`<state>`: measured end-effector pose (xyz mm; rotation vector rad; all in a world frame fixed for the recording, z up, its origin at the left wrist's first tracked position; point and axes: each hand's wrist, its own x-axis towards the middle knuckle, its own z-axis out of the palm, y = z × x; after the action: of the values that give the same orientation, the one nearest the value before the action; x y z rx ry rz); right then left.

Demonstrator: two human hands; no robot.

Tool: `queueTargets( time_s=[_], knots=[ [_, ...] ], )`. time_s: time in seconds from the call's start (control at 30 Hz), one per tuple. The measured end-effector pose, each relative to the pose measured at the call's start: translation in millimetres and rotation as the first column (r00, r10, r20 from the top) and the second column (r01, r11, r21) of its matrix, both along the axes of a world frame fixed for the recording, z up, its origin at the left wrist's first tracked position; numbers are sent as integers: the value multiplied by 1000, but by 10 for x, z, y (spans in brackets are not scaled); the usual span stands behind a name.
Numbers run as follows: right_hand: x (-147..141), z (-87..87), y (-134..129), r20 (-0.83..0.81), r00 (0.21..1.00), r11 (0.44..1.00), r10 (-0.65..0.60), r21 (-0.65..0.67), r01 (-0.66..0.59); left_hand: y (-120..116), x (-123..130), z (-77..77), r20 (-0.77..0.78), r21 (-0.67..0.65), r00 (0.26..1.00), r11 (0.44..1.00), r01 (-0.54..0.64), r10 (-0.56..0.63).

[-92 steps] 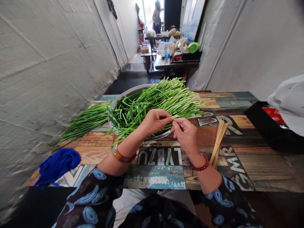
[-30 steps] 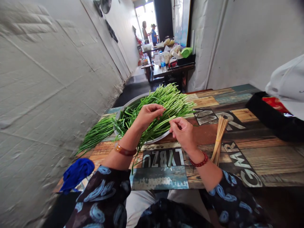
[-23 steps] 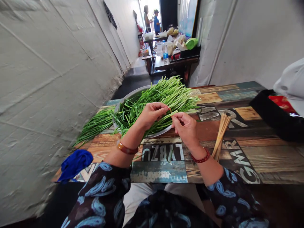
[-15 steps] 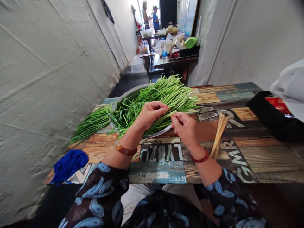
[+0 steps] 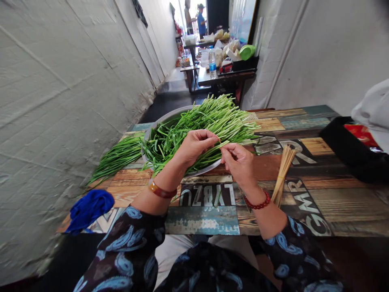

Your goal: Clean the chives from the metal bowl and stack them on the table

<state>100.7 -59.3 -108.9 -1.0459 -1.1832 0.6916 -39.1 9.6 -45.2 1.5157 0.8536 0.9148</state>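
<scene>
Both hands meet over the near right side of a metal basin (image 5: 164, 114) heaped with green garlic chives (image 5: 209, 117). My left hand (image 5: 199, 145) is closed in a pinch at the basin's middle, with a thin brown strand (image 5: 219, 141) at its fingertips. On the strand's other end, my right hand (image 5: 238, 160) pinches with thumb and forefinger, just beyond the rim. Whether the strand is a withered leaf or a tie is too small to tell. Pale chive stems lie right behind the fingertips.
More chives (image 5: 118, 156) lie left of the basin. A bundle of bamboo skewers (image 5: 282, 174) rests on the patterned table (image 5: 200, 221) at right. A blue cloth (image 5: 89, 211) sits front left, a black box (image 5: 343, 150) far right. Two people stand in the background.
The view has shifted slightly, moving most things a little to the right. Both hands keep the same pinch, and the brown strand between them shows a bit more.
</scene>
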Motion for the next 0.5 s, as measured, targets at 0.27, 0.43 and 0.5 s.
queueTargets(
  time_s=[0.27, 0.43, 0.5],
  knots=[
    [-3, 12, 6, 14, 1000, 1000, -14, 12, 14, -19, 15, 14, 2, -5, 1000, 1000, -12, 12],
    [-3, 8, 10, 17, 1000, 1000, -19, 9, 19, -20, 10, 23, 7, -15, 1000, 1000, -25, 26],
    [-3, 7, 10, 12, 1000, 1000, -14, 10, 14, -18, 11, 26, 11, -17, 1000, 1000, -26, 26]
  ],
)
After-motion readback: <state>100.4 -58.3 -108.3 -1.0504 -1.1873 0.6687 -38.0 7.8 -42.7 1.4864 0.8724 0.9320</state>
